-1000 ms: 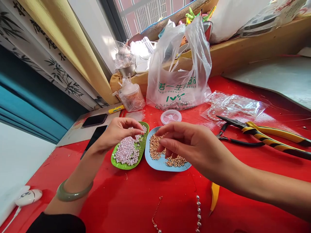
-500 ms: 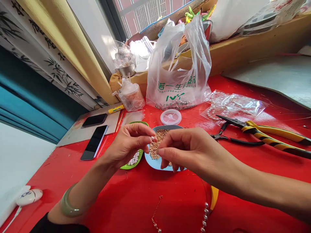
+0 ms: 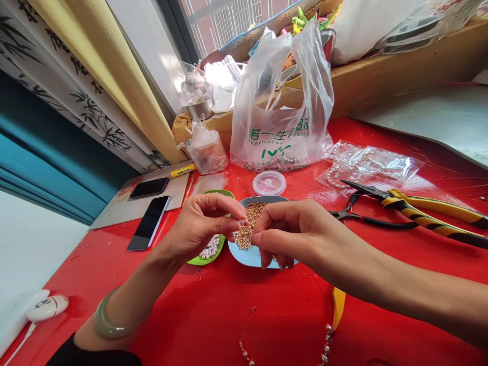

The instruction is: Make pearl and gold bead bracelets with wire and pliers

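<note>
My left hand (image 3: pixel 213 221) is closed in a pinch on a small white pearl bead (image 3: pixel 243 222), which shows at the fingertips. Close beside it, thumb and forefinger of my right hand (image 3: pixel 284 231) are pressed together. A thin thread (image 3: pixel 327 290) runs up from a pearl strand (image 3: pixel 327 345) towards that hand; its end is hidden by the fingers. Both hands hover over a blue dish of gold beads (image 3: pixel 246 239) and partly cover it. Behind my left fingers sits a green dish (image 3: pixel 198 261) with white pearl beads (image 3: pixel 211 248). A fine gold chain (image 3: pixel 246 325) lies at the front.
Yellow-and-black pliers (image 3: pixel 415 211) and smaller black-handled pliers (image 3: pixel 366 218) lie at right. A yellow handle (image 3: pixel 338 307) is beside the strand. Behind stand a plastic bag (image 3: pixel 282 127), a round clear lid (image 3: pixel 269 183) and a bag of pearls (image 3: pixel 369 165). Two phones (image 3: pixel 148 223) lie left.
Both hands stay close together in a pinch, with the right fingers shifted slightly. The bead at the left fingertips is turned a little. The view has moved slightly.
</note>
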Action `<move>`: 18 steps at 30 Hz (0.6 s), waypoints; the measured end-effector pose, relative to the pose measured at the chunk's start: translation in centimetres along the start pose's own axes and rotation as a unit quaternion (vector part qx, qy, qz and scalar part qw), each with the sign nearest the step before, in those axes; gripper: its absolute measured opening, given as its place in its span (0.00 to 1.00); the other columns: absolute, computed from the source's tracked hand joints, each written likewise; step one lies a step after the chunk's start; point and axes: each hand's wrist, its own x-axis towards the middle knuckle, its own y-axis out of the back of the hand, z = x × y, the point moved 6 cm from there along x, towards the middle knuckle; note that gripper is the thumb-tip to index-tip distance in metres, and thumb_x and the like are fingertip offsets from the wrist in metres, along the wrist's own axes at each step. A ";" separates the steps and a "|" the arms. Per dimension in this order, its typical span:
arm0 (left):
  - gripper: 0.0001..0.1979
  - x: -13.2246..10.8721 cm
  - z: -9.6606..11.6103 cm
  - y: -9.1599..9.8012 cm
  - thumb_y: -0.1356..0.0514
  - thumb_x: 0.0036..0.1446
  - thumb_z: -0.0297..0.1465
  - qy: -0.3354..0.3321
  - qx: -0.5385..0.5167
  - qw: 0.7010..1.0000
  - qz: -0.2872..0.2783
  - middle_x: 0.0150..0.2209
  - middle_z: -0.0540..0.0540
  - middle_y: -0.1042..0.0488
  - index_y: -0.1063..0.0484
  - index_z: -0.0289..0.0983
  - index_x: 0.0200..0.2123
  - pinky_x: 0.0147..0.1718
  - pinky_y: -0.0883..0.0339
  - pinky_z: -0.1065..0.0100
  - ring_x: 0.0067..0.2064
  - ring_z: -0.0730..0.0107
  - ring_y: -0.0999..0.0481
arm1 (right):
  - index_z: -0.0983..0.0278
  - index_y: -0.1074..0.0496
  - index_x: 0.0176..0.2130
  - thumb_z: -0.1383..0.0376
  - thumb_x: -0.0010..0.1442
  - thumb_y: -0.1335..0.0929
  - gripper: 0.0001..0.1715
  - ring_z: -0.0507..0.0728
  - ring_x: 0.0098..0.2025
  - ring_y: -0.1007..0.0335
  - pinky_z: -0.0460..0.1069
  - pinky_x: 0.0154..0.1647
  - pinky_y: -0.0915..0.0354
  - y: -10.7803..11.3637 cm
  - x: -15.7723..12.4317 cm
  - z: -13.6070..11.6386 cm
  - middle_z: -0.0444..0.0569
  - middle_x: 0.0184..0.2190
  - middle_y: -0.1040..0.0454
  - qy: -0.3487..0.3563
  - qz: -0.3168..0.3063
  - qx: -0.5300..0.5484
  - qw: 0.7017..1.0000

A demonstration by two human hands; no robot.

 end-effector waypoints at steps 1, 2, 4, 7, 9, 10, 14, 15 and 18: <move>0.06 0.0 0.0 0.0 0.28 0.36 0.25 -0.001 0.004 1.000 -0.001 0.22 0.50 0.24 0.21 0.36 0.21 0.17 0.31 0.81 0.22 0.79 0.28 | 0.65 0.34 0.21 0.69 0.48 0.38 0.07 0.49 0.22 0.38 0.44 0.22 0.42 0.0 0.0 0.0 0.44 0.19 0.31 0.004 0.000 0.005 1.000; 0.06 0.0 0.0 0.0 0.28 0.36 0.25 0.000 0.006 1.000 0.000 0.22 0.50 0.24 0.21 0.36 0.21 0.17 0.32 0.81 0.21 0.78 0.29 | 0.65 0.34 0.21 0.69 0.48 0.38 0.07 0.48 0.22 0.39 0.44 0.22 0.43 0.0 0.0 -0.1 0.43 0.19 0.32 0.008 0.000 0.009 1.000; 0.06 -0.1 -0.1 0.1 0.28 0.36 0.26 0.009 0.008 1.000 0.006 0.21 0.49 0.24 0.21 0.36 0.20 0.16 0.32 0.80 0.21 0.78 0.29 | 0.65 0.35 0.21 0.69 0.48 0.38 0.07 0.49 0.22 0.39 0.44 0.21 0.44 0.0 -0.1 -0.1 0.43 0.19 0.33 0.015 0.000 0.009 1.000; 0.06 -0.2 -0.2 0.2 0.28 0.35 0.26 0.021 0.007 1.000 0.015 0.21 0.49 0.24 0.22 0.36 0.20 0.16 0.32 0.79 0.21 0.77 0.29 | 0.65 0.35 0.21 0.69 0.48 0.38 0.06 0.49 0.21 0.40 0.45 0.21 0.45 0.0 -0.2 -0.1 0.43 0.18 0.33 0.017 0.005 0.004 1.000; 0.06 -0.2 -0.2 0.1 0.28 0.35 0.26 0.020 0.008 1.000 0.013 0.21 0.49 0.25 0.22 0.36 0.20 0.16 0.33 0.78 0.21 0.77 0.29 | 0.64 0.35 0.21 0.69 0.48 0.38 0.06 0.49 0.21 0.39 0.45 0.21 0.45 -0.1 -0.2 -0.2 0.43 0.19 0.32 0.013 0.005 0.004 1.000; 0.06 -0.2 -0.2 0.1 0.28 0.35 0.26 0.016 0.010 1.000 0.010 0.21 0.49 0.25 0.22 0.36 0.20 0.16 0.33 0.78 0.21 0.77 0.29 | 0.64 0.35 0.21 0.68 0.47 0.38 0.06 0.49 0.22 0.39 0.45 0.21 0.45 -0.1 -0.2 -0.2 0.44 0.19 0.31 0.010 0.004 0.003 1.000; 0.05 -0.3 0.2 0.0 0.29 0.40 0.25 -0.017 0.037 0.999 -0.021 0.24 0.49 0.24 0.21 0.38 0.23 0.18 0.32 0.77 0.23 0.76 0.28 | 0.64 0.35 0.20 0.68 0.47 0.39 0.07 0.49 0.21 0.39 0.44 0.20 0.46 -0.1 -0.1 -0.2 0.44 0.18 0.32 0.004 -0.006 0.004 1.000; 0.05 -0.3 0.4 0.0 0.30 0.41 0.24 -0.027 0.051 0.998 -0.029 0.24 0.49 0.24 0.21 0.38 0.24 0.20 0.31 0.77 0.24 0.76 0.28 | 0.64 0.36 0.20 0.68 0.47 0.39 0.07 0.49 0.21 0.40 0.44 0.19 0.46 -0.1 -0.1 -0.1 0.43 0.18 0.32 0.003 -0.009 0.007 1.000; 0.06 -0.5 0.8 0.0 0.31 0.43 0.22 -0.057 0.089 0.994 -0.042 0.25 0.49 0.23 0.20 0.40 0.25 0.24 0.30 0.76 0.27 0.74 0.26 | 0.64 0.36 0.20 0.69 0.46 0.39 0.07 0.49 0.22 0.41 0.44 0.20 0.46 -0.1 -0.1 -0.1 0.42 0.18 0.33 0.003 -0.012 0.016 1.000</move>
